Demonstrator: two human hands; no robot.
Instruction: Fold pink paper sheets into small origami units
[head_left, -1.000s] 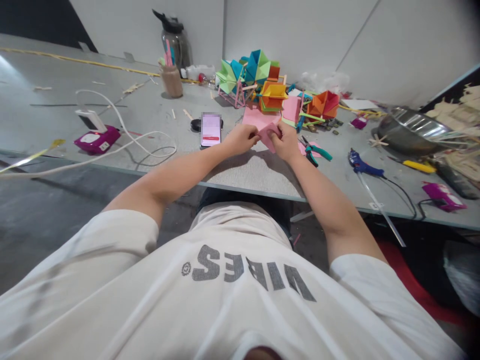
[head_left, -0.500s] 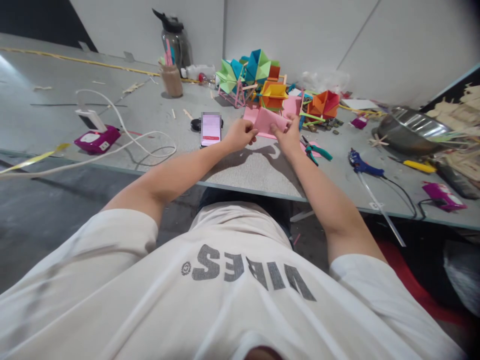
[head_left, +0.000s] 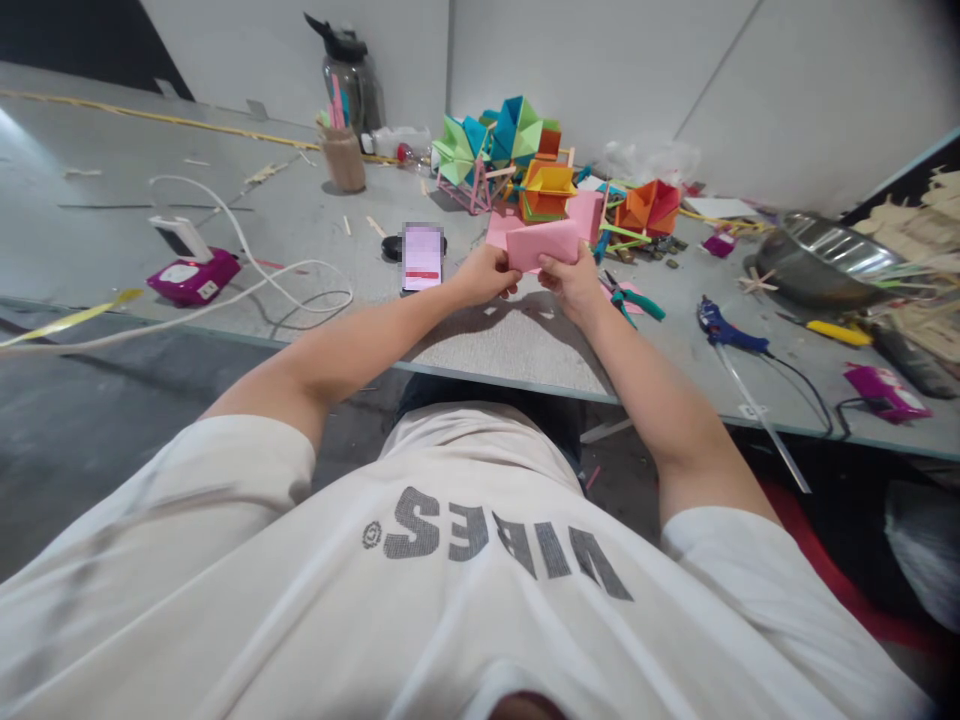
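Observation:
A folded sheet of pink paper (head_left: 543, 246) is held up just above the table between my two hands. My left hand (head_left: 489, 275) pinches its lower left corner. At the lower right, my right hand (head_left: 568, 281) grips it between thumb and fingers. More pink paper (head_left: 587, 212) lies behind it, close to a yellow-orange folded paper piece (head_left: 547, 190). Blue and green folded paper shapes (head_left: 514, 132) are piled further back. Pliers with teal handles (head_left: 634, 300) rest right of my right hand, partly over another pink piece.
A phone (head_left: 422, 258) lies left of my hands. A blue glue gun (head_left: 729, 326), a yellow-handled tool (head_left: 838, 332) and a metal bowl (head_left: 825, 262) are on the right. On the left are a purple power socket (head_left: 196, 279) with white cable and a brown jar (head_left: 343, 160) of paper strips.
The pink paper has turned so its folded face lies more level and toward me. My right hand has moved slightly left and down, with its fingers now under the sheet.

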